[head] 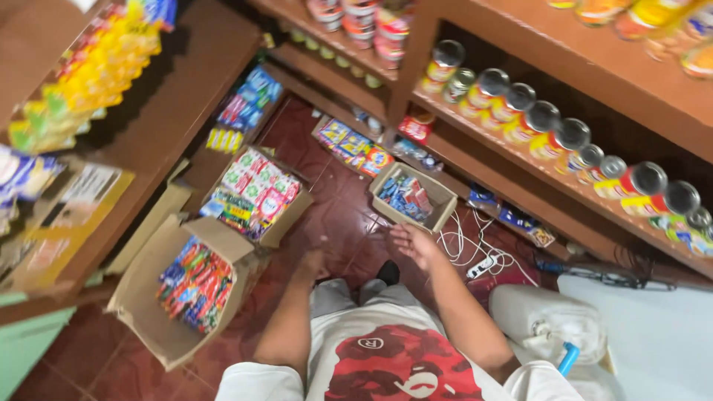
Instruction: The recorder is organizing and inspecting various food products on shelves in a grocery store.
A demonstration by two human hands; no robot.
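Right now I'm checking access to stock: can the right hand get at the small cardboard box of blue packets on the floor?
Probably yes. The right hand is open just short of the small box, whose top is open, and only bare floor lies between them.

Bright, even light; motion blur softens everything.

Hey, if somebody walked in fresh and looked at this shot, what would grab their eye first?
Probably the open cardboard boxes of bright packets on the dark red tiled floor, left of centre. Next, the row of cans lying on their sides along the wooden shelf at right. Below, the right hand stretches open toward a small box, and the left hand hangs empty.
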